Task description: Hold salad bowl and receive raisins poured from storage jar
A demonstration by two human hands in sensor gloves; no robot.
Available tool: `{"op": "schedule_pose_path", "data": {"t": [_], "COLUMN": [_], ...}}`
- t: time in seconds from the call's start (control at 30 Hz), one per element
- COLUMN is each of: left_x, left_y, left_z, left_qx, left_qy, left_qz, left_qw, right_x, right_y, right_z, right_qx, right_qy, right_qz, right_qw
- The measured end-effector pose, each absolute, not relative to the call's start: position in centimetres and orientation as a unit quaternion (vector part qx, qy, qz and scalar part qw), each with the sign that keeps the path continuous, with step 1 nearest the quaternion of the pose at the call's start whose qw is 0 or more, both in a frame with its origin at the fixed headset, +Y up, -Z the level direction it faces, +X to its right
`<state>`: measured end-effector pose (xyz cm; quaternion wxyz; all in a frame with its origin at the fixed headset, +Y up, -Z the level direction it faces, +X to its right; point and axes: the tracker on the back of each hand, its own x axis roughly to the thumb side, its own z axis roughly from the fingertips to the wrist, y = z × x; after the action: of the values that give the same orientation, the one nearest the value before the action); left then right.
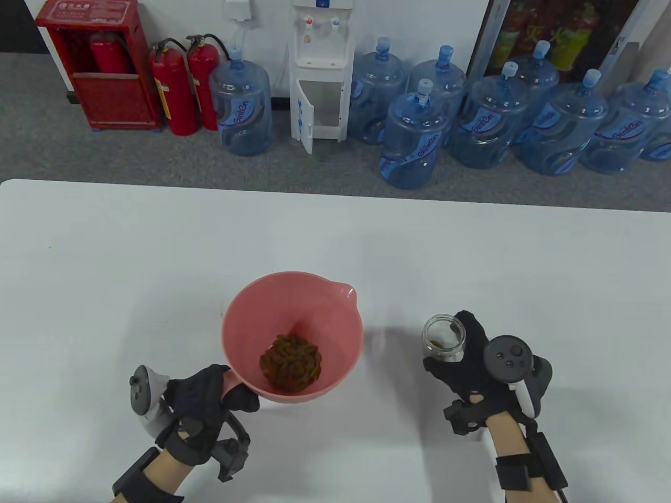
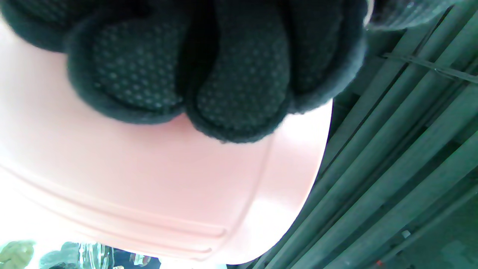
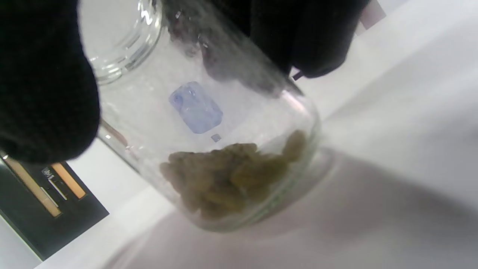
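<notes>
A pink salad bowl (image 1: 335,314) with a pour spout sits near the table's front middle, with a heap of brown raisins (image 1: 291,362) in its bottom. My left hand (image 1: 209,393) grips the bowl's handle at its near-left side; in the left wrist view my gloved fingers (image 2: 239,82) press against the bowl's pink outer wall (image 2: 149,186). My right hand (image 1: 472,361) holds an open glass storage jar (image 1: 444,343) upright, to the right of the bowl. In the right wrist view the jar (image 3: 224,112) has a small layer of raisins (image 3: 231,175) left at its bottom.
The white table (image 1: 157,251) spreads wide behind and beside the bowl. Beyond its far edge stand blue water jugs (image 1: 414,141), a water dispenser (image 1: 320,68) and red fire extinguishers (image 1: 175,86) on the floor.
</notes>
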<state>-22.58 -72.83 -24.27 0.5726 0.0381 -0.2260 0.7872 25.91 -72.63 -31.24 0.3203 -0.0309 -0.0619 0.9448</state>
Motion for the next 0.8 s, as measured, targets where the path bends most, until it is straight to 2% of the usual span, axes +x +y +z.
{"op": "schedule_pose_path", "data": {"t": [0.43, 0.5, 0.63, 0.8], "left_x": [-22.6, -22.6, -22.6, -22.6], "left_y": [-72.9, -72.9, -72.8, -72.9], "left_z": [-24.3, -24.3, -24.3, -24.3], "left_qx": [0.035, 0.036, 0.037, 0.037], "left_qy": [-0.224, -0.224, -0.226, -0.225], "left_qz": [0.788, 0.789, 0.789, 0.787], "left_qw": [0.572, 0.571, 0.571, 0.574], "right_x": [27.3, 27.4, 26.7, 22.7], "right_y": [-73.0, -72.1, -69.7, -67.3], "right_z": [-30.9, -30.6, -29.3, -27.1], "right_qx": [-0.03, -0.027, -0.002, 0.083], "right_qy": [-0.015, -0.032, -0.101, -0.179], "right_qz": [0.93, 0.932, 0.953, 0.96], "right_qw": [0.365, 0.361, 0.285, 0.199]}}
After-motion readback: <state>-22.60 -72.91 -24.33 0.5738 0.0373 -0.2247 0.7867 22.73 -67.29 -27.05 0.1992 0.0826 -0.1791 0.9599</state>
